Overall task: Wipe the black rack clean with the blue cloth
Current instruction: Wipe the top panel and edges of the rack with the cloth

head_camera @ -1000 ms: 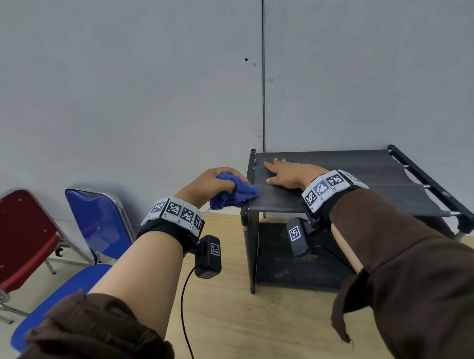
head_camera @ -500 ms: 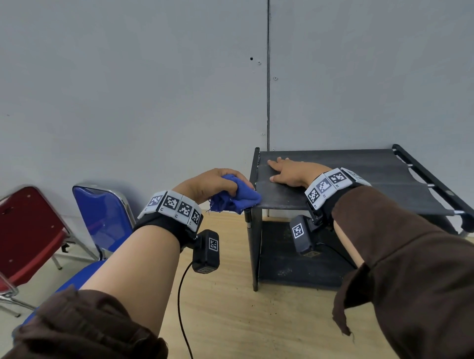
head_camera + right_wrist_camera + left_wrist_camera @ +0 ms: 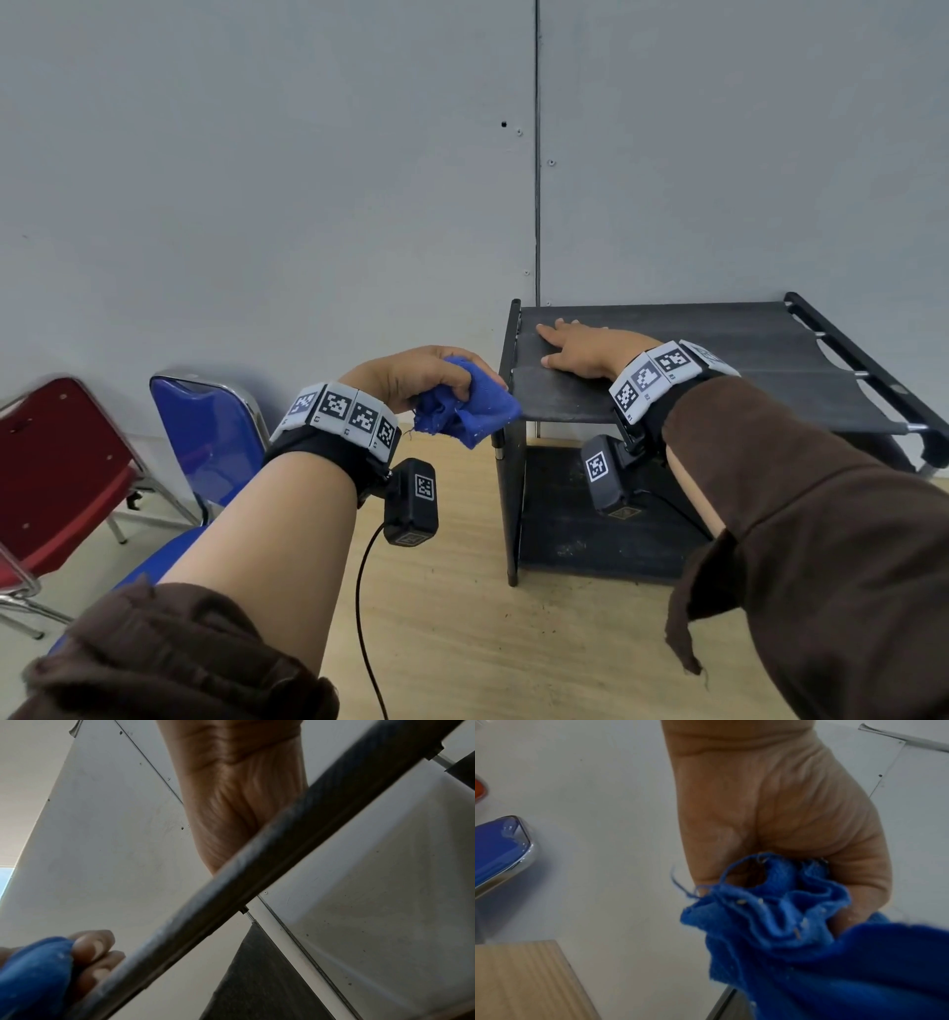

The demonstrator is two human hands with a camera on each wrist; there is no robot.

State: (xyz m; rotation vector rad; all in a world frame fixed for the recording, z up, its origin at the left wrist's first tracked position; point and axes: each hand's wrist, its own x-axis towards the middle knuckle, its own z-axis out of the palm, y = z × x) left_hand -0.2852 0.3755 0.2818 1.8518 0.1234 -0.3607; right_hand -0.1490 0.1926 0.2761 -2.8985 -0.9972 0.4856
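Cloth [image 3: 464,406]: blue, soft and light, bunched up, touching the near left corner of the rack [image 3: 719,360] | left hand [image 3: 411,377] squeezes it tight; a full fist holds best | right hand [image 3: 580,347] lies flat on the top shelf, holding nothing | rack looks stiff

From the right wrist view the right hand [image 3: 239,805] shows only its heel; the black rack [image 3: 231,898] rail hides its fingers. At seven o'clock there, the blue cloth [image 3: 33,973] runs off the frame, blurred.
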